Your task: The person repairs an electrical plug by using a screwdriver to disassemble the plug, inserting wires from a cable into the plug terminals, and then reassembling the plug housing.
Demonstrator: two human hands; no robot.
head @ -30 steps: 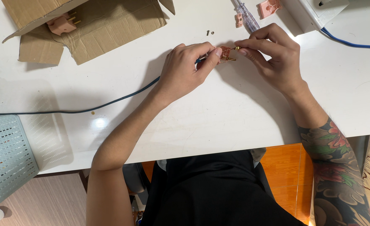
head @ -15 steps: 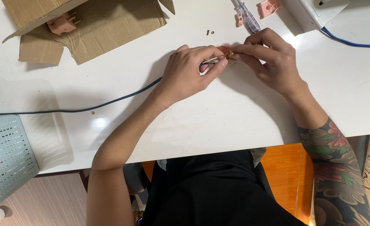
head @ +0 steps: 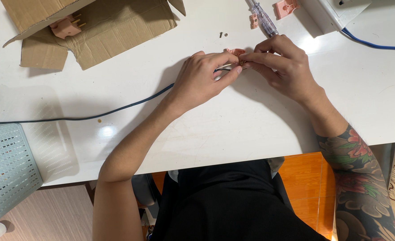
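Note:
My left hand [head: 204, 80] pinches the end of a dark cable [head: 117, 108] that runs leftward across the white table [head: 251, 129]. My right hand [head: 282, 67] meets it fingertip to fingertip, gripping the cable's bare copper wire tips [head: 241, 63]. A small pink plug part [head: 235, 51] lies just behind the fingers. A clear-handled screwdriver [head: 263, 18] rests on the table beyond my right hand.
An open cardboard box [head: 103, 29] at the back left holds a pink plug [head: 65, 27]. More pink plug pieces [head: 286, 8] and two small screws [head: 223, 34] lie near the screwdriver. A white device [head: 336, 13] with a blue cable [head: 371, 43] sits back right. A perforated grey basket [head: 5, 169] stands at left.
My hands have drawn closer together around the wire end, and the fingers of my right hand have shifted on the copper tips. The cable stays where it was.

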